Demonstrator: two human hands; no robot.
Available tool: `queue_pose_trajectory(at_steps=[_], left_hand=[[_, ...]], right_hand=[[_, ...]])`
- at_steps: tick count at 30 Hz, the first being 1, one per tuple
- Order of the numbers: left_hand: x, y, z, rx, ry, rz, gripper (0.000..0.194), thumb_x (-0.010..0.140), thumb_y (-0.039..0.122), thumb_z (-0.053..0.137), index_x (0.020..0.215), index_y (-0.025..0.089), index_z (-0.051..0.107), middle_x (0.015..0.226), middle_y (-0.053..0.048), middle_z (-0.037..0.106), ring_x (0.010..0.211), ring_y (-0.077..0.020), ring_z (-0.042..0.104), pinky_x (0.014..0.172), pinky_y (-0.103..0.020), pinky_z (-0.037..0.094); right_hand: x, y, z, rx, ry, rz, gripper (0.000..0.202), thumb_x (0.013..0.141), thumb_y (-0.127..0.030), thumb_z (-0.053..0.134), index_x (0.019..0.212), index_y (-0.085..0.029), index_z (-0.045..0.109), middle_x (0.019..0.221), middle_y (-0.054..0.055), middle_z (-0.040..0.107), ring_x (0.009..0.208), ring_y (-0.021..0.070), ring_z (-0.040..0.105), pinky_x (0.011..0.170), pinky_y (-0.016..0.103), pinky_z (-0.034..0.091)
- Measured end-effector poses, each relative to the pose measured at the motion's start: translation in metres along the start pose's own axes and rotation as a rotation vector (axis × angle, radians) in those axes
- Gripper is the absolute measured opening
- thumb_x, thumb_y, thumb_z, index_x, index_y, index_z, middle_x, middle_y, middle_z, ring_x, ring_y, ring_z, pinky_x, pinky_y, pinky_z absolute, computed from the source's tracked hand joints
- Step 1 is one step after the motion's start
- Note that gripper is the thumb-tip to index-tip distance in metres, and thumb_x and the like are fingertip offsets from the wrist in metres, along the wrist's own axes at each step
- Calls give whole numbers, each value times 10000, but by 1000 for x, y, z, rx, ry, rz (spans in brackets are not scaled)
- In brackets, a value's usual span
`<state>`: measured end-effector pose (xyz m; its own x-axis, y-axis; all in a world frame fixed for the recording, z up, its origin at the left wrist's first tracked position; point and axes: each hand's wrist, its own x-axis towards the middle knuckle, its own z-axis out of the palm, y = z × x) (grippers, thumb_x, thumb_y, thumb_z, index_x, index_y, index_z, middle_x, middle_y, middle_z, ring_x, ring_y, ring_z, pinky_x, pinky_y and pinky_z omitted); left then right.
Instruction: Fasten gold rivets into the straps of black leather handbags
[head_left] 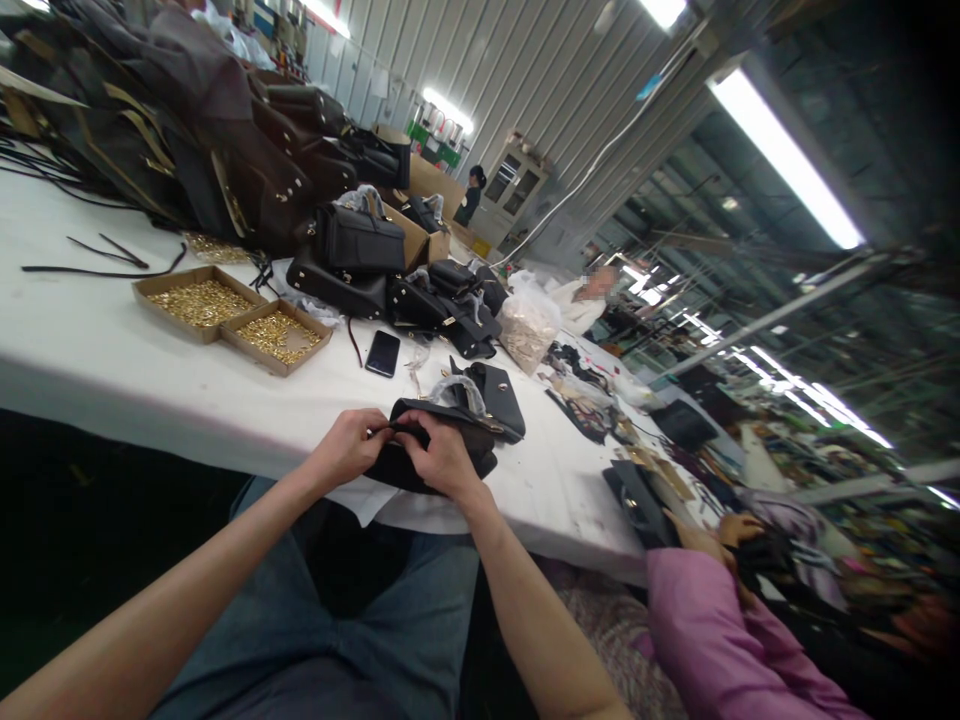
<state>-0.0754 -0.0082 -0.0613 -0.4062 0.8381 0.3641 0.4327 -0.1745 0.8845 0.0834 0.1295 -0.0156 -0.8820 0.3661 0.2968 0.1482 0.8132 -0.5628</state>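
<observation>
A small black handbag (476, 437) lies at the table edge in front of me, its handle (461, 388) wrapped in clear plastic. My left hand (351, 447) pinches the near left end of the bag, fingertips closed together on its dark edge. Over the same end is my right hand (442, 455), thumb and fingers closed on the bag close to the left fingertips. What exactly lies between the fingertips is too small to make out. Just behind, another black bag (501, 397) stands on the white table (315, 400).
Two cardboard trays (225, 328) of gold-coloured metal pieces sit left, near a phone (382, 354). Black handbags (360, 240) pile up behind, beside a plastic sack (529, 325). At right, a co-worker in a pink sleeve (697, 610) handles a dark bag (637, 500).
</observation>
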Motion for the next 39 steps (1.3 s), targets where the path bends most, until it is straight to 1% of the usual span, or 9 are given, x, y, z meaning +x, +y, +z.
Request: queue_pose_trajectory(at_steps=[4, 9, 13, 20, 27, 30, 34, 39], left_hand=[[-1, 0, 0, 11, -11, -17, 257, 983, 206, 586, 752, 183, 695, 766, -23, 678, 748, -175, 601, 711, -303, 390], [-2, -3, 0, 10, -9, -54, 242, 993, 229, 595, 821, 178, 758, 784, -26, 708, 756, -181, 609, 705, -303, 393], [-2, -5, 1, 29, 3, -70, 252, 995, 249, 600, 820, 174, 767, 756, -23, 699, 729, -179, 591, 687, -309, 377], [-2, -5, 1, 35, 18, -86, 257, 987, 264, 607, 797, 180, 759, 731, -20, 694, 712, -178, 587, 676, -303, 372], [-4, -4, 2, 22, 35, -100, 254, 980, 267, 611, 821, 181, 789, 772, -31, 747, 721, -175, 612, 691, -302, 389], [-5, -6, 3, -2, 38, -127, 257, 975, 293, 620, 835, 179, 803, 777, -36, 757, 738, -185, 633, 692, -304, 398], [-6, -7, 3, -57, 41, -170, 288, 969, 346, 634, 789, 180, 784, 739, -28, 737, 739, -190, 629, 685, -303, 400], [-6, -5, 2, -95, 38, -202, 319, 968, 402, 641, 804, 178, 797, 744, -26, 746, 750, -195, 637, 689, -300, 414]], right_hand=[[-2, -2, 1, 27, 0, 18, 217, 1030, -264, 705, 1243, -262, 746, 1203, 37, 810, 1148, 247, 767, 1092, 394, 572], [-1, -4, 1, 38, -14, -4, 244, 1019, -244, 693, 1258, -260, 739, 1207, 37, 807, 1149, 237, 766, 1088, 381, 578], [1, -3, 1, 69, -16, -3, 264, 1012, -247, 697, 1273, -256, 739, 1203, 34, 807, 1147, 224, 765, 1084, 359, 582], [0, -6, 1, 42, 10, 44, 231, 1013, -260, 738, 1240, -258, 784, 1220, 31, 823, 1164, 228, 779, 1111, 361, 580], [-2, -6, 5, 49, 31, 91, 232, 992, -251, 754, 1217, -270, 807, 1222, 29, 832, 1186, 248, 785, 1151, 405, 598], [-4, -5, 6, 89, 44, 89, 249, 983, -248, 756, 1222, -281, 813, 1233, 16, 833, 1185, 243, 790, 1161, 405, 601], [-4, -6, 6, 112, 47, 81, 261, 982, -236, 742, 1224, -290, 821, 1237, 8, 833, 1195, 244, 788, 1167, 404, 596], [-3, -9, 6, 108, 49, 62, 240, 985, -223, 739, 1204, -276, 823, 1214, 10, 836, 1177, 241, 787, 1159, 393, 587]])
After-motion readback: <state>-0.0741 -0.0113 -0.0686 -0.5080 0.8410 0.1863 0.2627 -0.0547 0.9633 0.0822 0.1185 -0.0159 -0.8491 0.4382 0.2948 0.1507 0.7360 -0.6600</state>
